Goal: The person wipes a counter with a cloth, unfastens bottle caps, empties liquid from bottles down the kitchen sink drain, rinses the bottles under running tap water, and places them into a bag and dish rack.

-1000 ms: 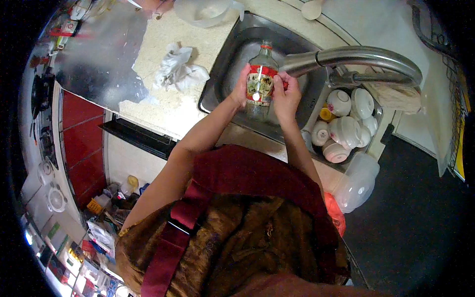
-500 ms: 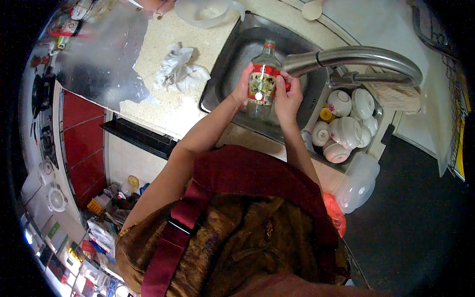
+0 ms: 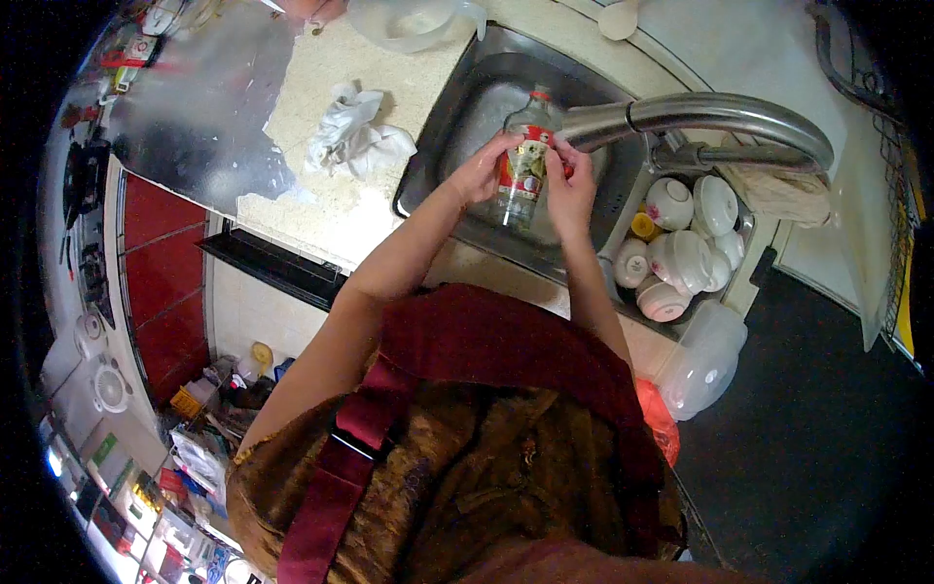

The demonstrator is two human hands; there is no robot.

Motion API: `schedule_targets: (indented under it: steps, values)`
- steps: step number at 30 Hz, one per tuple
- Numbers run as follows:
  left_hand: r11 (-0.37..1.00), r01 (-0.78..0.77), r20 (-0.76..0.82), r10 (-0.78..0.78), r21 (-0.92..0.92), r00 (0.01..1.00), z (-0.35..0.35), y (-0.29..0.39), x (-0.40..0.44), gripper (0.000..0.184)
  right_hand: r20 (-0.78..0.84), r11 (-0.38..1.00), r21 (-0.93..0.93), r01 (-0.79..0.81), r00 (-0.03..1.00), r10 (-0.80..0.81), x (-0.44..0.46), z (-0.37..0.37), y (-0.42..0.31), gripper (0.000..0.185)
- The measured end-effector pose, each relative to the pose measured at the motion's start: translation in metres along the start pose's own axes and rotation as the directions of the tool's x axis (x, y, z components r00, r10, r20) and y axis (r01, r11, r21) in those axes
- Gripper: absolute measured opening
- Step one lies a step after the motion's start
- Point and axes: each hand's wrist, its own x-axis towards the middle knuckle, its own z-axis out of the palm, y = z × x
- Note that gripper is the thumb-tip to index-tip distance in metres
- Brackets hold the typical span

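A clear glass bottle (image 3: 522,179) with a red picture label is held over the sink (image 3: 443,125), its neck pointing away from me. My left hand (image 3: 484,169) is closed round the bottle's left side, thumb over the label. On the other side, my right hand (image 3: 570,187) grips the bottle with its thumb against the label's edge. Something small and red shows beside the right fingers; what it is I cannot make out. The faucet's spout (image 3: 595,127) ends just above the right hand, partly hiding the fingers.
Several bowls (image 3: 678,261) are stacked in the smaller basin at right, next to a translucent plastic container (image 3: 702,360). A crumpled white cloth (image 3: 352,136) lies on the left counter. Behind it stands a clear plastic jug-like bowl (image 3: 407,23). A wooden spoon (image 3: 617,19) rests at the back.
The bottle has turned about its length, so the label faces more to the right, and has shifted slightly right. My left thumb has moved onto the label's upper part.
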Motion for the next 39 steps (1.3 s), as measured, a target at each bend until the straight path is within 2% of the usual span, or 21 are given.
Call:
schedule_targets:
  steps: [1,4,8,10,14,16,17,20,23,25,26,28,29,31,32,34,35,37,39]
  values:
    - [1.0,0.0,-0.013,0.0,0.022,1.0,-0.001,0.0,0.0,0.048,0.003,0.999,0.013,-0.036,0.999,0.036,0.001,0.0,-0.002,0.034]
    - [0.998,-0.007,0.081,0.012,-0.065,0.997,-0.007,-0.004,0.0,0.05,0.088,0.997,0.066,-0.031,0.996,0.025,0.004,-0.007,-0.032,0.054]
    - [0.997,-0.058,0.105,0.063,-0.048,0.993,-0.001,-0.007,0.002,0.058,0.094,0.951,-0.282,-0.127,0.983,0.16,0.01,0.001,-0.007,0.07]
    - [0.998,-0.045,0.091,0.041,0.045,0.995,-0.009,-0.009,0.007,0.063,0.083,0.902,-0.41,-0.133,0.98,0.182,0.009,0.003,-0.016,0.077]
    - [0.97,-0.106,0.007,0.107,0.221,0.994,0.002,-0.005,0.005,0.069,0.078,0.857,-0.495,-0.141,0.975,0.206,0.012,0.002,-0.034,0.076]
    - [0.97,-0.113,-0.008,0.117,0.214,0.993,0.006,-0.001,0.002,0.069,0.092,0.833,-0.538,-0.126,0.974,0.206,0.016,0.001,-0.033,0.073]
    - [0.971,-0.116,-0.014,0.122,0.21,0.992,0.007,-0.001,0.002,0.069,0.12,0.835,-0.541,-0.1,0.973,0.195,0.017,0.001,-0.033,0.07]
    - [0.914,-0.186,-0.026,0.21,0.36,0.977,0.002,-0.002,0.009,0.067,0.2,0.852,-0.521,-0.04,0.965,0.168,0.018,0.0,-0.03,0.062]
    - [0.914,-0.152,-0.088,0.199,0.377,0.976,0.005,-0.002,0.011,0.068,0.237,0.874,-0.484,0.034,0.967,0.093,0.022,-0.001,-0.017,0.057]
    - [0.955,-0.116,-0.148,0.161,0.275,0.976,0.019,0.005,0.007,0.071,0.215,0.853,-0.505,0.129,0.976,-0.02,0.023,0.001,-0.002,0.054]
    - [0.971,-0.098,-0.176,0.138,0.22,0.975,0.024,0.008,0.006,0.073,0.207,0.868,-0.49,0.085,0.978,0.021,0.023,0.0,0.006,0.055]
    - [0.966,-0.031,-0.147,0.071,0.258,0.987,0.026,0.013,0.011,0.075,0.192,0.89,-0.455,-0.004,0.976,0.103,0.023,-0.002,-0.004,0.057]
    - [0.961,0.002,-0.134,0.037,0.278,0.99,0.026,0.014,0.014,0.077,0.2,0.889,-0.457,0.025,0.977,0.076,0.02,-0.003,-0.007,0.06]
    - [0.967,-0.024,-0.228,0.084,0.254,0.97,0.024,0.009,0.022,0.077,0.216,0.884,-0.459,0.083,0.976,0.02,0.013,-0.006,-0.012,0.068]
    - [0.969,-0.038,-0.275,0.106,0.242,0.956,0.021,0.006,0.027,0.077,0.258,0.871,-0.485,0.08,0.965,0.055,0.009,-0.007,-0.016,0.071]
    - [0.98,-0.051,-0.185,0.087,0.194,0.979,0.008,0.003,0.039,0.079,0.334,0.841,-0.536,0.076,0.934,0.129,0.004,-0.01,-0.022,0.082]
    - [0.984,-0.055,-0.138,0.079,0.17,0.987,0.003,0.001,0.045,0.08,0.34,0.874,-0.486,0.034,0.928,0.153,0.005,-0.011,-0.016,0.084]
    - [0.97,-0.051,-0.202,0.1,0.238,0.974,0.006,0.002,0.045,0.085,0.36,0.926,-0.374,-0.052,0.912,0.197,0.006,-0.011,-0.007,0.088]
    - [0.946,-0.027,-0.291,0.127,0.324,0.948,0.016,0.009,0.036,0.089,0.361,0.956,-0.286,-0.06,0.918,0.166,0.001,-0.01,-0.005,0.084]
